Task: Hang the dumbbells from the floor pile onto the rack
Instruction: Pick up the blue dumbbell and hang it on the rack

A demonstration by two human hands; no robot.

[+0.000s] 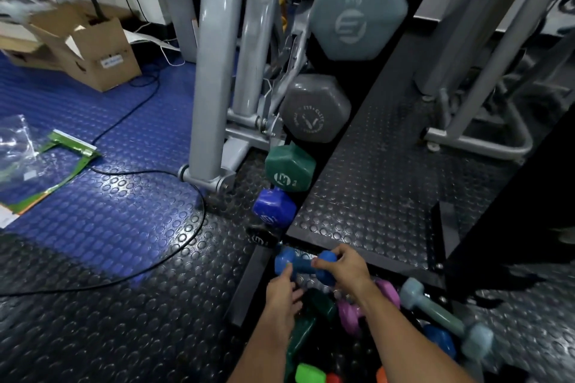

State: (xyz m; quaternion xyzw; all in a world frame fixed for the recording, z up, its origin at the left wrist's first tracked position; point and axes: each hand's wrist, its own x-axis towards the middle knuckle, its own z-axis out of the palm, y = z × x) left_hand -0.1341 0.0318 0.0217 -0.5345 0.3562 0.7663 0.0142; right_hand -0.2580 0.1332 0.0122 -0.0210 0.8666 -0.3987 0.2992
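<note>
You are gripping the blue dumbbell (306, 267) with your right hand (343, 267) curled round one end while your left hand's (281, 291) fingers are touching the other, just below the rack (326, 146).

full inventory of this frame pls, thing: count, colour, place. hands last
racked dumbbells: five visible, light blue-grey, grey, green, blue, black, top to bottom on rack
rack: one, black, centre
small blue dumbbell: one, held at rack foot
floor pile: several dumbbells, purple, green, pale blue, blue, bright green, orange; bottom centre
cardboard box: one, brown, upper left
plastic packaging: clear and green, left floor
cable: black, across floor
grey machine frame: behind rack
left hand: touches dumbbell's left head
right hand: grips dumbbell's right end
</note>
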